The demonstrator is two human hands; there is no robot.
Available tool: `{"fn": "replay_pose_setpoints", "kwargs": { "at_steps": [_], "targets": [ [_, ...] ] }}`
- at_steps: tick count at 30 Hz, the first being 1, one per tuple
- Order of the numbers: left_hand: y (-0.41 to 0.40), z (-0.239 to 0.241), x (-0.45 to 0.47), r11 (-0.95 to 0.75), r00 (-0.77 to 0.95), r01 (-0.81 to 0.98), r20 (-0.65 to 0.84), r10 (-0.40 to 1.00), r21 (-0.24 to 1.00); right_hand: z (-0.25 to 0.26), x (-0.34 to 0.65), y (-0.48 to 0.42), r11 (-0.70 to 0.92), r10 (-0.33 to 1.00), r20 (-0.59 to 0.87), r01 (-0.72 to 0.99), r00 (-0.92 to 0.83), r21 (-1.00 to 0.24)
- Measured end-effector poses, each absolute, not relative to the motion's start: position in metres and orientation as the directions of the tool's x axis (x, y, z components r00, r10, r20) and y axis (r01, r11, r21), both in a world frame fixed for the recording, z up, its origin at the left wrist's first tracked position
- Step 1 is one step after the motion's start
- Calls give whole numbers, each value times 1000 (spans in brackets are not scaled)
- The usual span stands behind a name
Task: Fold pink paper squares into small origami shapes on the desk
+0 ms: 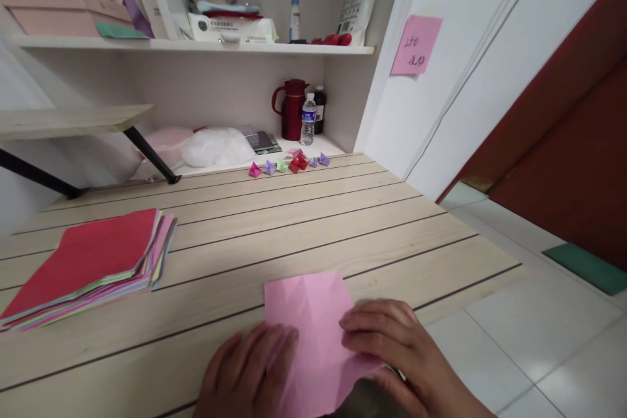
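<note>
Paper (308, 313), one pink creased sheet, lay on the near edge of the bench (294, 222), directly before the person, and both hands were on it. Left hand (249, 372) was open, palm down, its fingers resting flat on the sheet's left edge. Right hand (392, 346) was laid over the sheet's right side with the fingers extended on top. Whether its thumb pinched the edge from beneath could not be determined, so its grip is recorded as unclear. The sheet's near portion was partly hidden by both hands.

Stack (93, 261) of coloured sheets, red uppermost, lay on the bench to the left, well apart from the hands. Folded pieces (289, 164), small and of several colours, sat in a row at the far edge of the bench. Behind them, in the alcove, stood a red jug (292, 108), with a clear bottle (307, 119) just beside it. A white bag (215, 147) lay to the jug's left. A pink note (416, 44) was stuck to the white panel on the right. A green mat (588, 268) lay on the tiled floor (529, 320) at far right.
</note>
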State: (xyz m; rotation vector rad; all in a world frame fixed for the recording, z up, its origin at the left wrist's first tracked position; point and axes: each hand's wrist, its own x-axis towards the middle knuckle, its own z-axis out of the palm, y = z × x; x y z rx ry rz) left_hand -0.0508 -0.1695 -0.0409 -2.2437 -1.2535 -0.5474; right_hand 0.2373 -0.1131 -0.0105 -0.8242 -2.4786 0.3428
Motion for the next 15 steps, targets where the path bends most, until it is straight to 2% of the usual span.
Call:
{"fn": "replay_pose_setpoints", "kwargs": {
  "at_steps": [3, 6, 9, 12, 15],
  "targets": [
    [-161, -30, -61, -513, 480, 853, 522, 705, -91, 0, 230, -111, 699, 701, 323, 525, -635, -485],
    [-156, -23, -62, -438, 321, 896, 571, 755, 74, 8, 222, -107, 640, 747, 282, 537, -602, -550],
    [-154, -18, -60, -494, 348, 865, 610, 712, 84, 9, 220, -102, 606, 771, 269, 534, -578, -590],
    [-153, -15, -55, -552, 377, 829, 644, 666, 85, 8, 221, -99, 654, 743, 301, 554, -598, -515],
    [-159, -12, -45, -502, 310, 861, 700, 644, 81, 7, 220, -103, 762, 648, 430, 555, -629, -334]
  ]
}}
